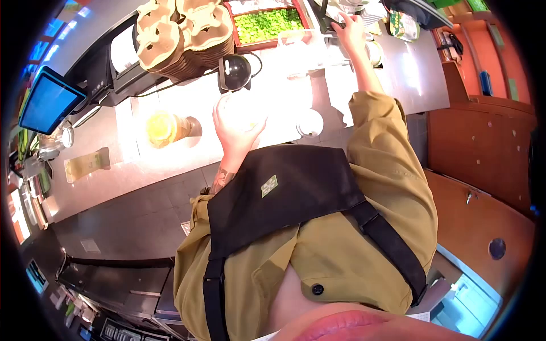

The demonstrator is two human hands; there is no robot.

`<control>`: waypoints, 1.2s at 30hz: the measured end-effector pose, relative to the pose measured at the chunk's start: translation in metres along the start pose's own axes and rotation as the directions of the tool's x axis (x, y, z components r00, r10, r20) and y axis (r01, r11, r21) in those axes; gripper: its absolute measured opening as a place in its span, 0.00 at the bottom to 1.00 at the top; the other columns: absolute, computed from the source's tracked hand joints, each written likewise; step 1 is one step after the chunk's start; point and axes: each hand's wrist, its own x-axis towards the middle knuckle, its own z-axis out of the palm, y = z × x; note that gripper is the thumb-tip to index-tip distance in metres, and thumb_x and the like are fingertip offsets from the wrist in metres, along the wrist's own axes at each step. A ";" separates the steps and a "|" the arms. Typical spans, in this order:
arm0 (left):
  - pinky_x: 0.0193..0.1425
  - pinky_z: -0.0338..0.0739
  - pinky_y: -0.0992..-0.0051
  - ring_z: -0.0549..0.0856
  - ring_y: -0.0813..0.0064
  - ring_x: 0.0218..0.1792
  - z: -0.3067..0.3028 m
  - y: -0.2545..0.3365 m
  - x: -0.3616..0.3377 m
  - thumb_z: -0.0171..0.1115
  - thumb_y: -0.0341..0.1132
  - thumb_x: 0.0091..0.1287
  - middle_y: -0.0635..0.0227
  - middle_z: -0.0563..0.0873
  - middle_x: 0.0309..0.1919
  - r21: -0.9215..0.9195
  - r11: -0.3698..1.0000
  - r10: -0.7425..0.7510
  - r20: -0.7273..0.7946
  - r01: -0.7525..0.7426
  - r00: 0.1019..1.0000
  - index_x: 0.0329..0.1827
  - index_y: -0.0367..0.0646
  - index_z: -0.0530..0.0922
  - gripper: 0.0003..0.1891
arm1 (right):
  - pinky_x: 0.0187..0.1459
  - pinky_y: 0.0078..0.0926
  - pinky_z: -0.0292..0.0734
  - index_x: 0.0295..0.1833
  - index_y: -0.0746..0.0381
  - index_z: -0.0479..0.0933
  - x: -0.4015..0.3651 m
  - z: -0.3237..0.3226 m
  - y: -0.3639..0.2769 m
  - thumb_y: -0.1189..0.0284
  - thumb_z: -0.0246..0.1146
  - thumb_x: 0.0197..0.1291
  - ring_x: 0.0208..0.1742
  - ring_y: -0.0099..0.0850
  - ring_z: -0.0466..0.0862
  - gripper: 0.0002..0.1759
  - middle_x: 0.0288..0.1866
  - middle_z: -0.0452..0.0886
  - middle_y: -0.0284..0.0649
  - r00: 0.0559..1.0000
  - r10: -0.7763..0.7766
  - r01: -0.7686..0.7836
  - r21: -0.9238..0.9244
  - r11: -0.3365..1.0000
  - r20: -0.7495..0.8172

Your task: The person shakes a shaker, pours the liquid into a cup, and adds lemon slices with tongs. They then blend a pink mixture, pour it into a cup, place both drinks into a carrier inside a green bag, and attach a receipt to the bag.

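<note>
On the bright counter, my left hand (234, 124) curls round a pale, washed-out object that looks like a white cup (251, 107); glare hides its edges. My right hand (350, 33) reaches to the back of the counter, beside a black holder (329, 23) and white stacked items (372, 14). Its thumb and fingers look spread, with nothing visible between them. A round white lid or cup (310, 123) stands near the front edge, between my arms. Left of my left hand is a clear cup with a yellow-orange drink (164, 128).
Stacked cardboard cup carriers (185, 40) stand at the back, beside a black rounded device (235, 72) with a cable. Behind it sits a red-edged tray of chopped greens (268, 25). A blue-lit screen (51, 101) and a clear container of pale green contents (84, 166) are at left.
</note>
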 end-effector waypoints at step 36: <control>0.33 0.76 0.83 0.82 0.82 0.27 -0.187 -0.047 0.014 0.72 0.30 0.60 0.65 0.86 0.30 -0.408 0.788 -0.606 -0.386 0.461 0.695 0.45 0.29 0.83 0.14 | 0.47 0.38 0.78 0.51 0.72 0.74 -0.244 -0.075 -0.079 0.60 0.78 0.41 0.43 0.47 0.82 0.36 0.43 0.81 0.53 0.793 -0.235 0.205 0.117 0.972 0.562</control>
